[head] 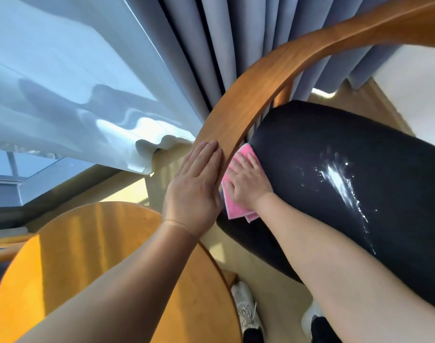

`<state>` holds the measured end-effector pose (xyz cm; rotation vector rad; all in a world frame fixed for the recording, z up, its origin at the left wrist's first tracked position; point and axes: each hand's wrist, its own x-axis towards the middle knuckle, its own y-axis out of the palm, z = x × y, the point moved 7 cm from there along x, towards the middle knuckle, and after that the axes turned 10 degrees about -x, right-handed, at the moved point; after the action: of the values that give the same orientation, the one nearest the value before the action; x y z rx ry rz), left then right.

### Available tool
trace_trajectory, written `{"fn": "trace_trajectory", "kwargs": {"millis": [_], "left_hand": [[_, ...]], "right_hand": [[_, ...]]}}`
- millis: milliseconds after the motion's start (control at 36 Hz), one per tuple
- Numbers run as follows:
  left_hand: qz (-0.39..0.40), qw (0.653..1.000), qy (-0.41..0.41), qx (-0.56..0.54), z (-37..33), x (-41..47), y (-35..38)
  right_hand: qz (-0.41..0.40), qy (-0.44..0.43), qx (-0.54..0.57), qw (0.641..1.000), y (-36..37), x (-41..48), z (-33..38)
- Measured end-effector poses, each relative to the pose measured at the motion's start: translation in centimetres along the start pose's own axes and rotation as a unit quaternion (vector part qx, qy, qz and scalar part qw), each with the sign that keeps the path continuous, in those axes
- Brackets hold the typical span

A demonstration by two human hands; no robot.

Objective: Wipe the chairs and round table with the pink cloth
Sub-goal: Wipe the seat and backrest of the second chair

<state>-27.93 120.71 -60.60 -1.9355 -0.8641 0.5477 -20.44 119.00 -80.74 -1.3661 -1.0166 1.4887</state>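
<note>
A wooden chair with a curved armrest rail (256,87) and a dark padded seat (360,174) fills the right half. My left hand (194,186) rests flat on the near end of the rail, fingers straight. My right hand (248,181) presses the folded pink cloth (236,209) flat onto the left edge of the seat, just under the rail. The cloth shows above and below the hand. A glossy streak (340,181) runs across the seat. The round wooden table (93,256) lies at the lower left, under my left forearm.
White sheer curtain (70,82) and grey-blue drapes (224,45) hang behind the chair by a window. Part of another chair (4,251) shows at the far left edge. My shoes (246,310) stand on the pale floor between table and chair.
</note>
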Motion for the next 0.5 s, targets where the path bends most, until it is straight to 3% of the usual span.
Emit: {"fn": "trace_trajectory", "kwargs": {"millis": [194,500], "left_hand": [[-0.009,0.999,0.027,0.036,-0.3,0.0,-0.1],[0.079,0.992,0.049,0.084,-0.8,0.3,0.9]], "right_hand": [[-0.012,0.059,-0.02,0.998,-1.3,2.6,-3.4],[0.003,0.104,-0.029,0.994,3.3,-5.5,-2.9]]}}
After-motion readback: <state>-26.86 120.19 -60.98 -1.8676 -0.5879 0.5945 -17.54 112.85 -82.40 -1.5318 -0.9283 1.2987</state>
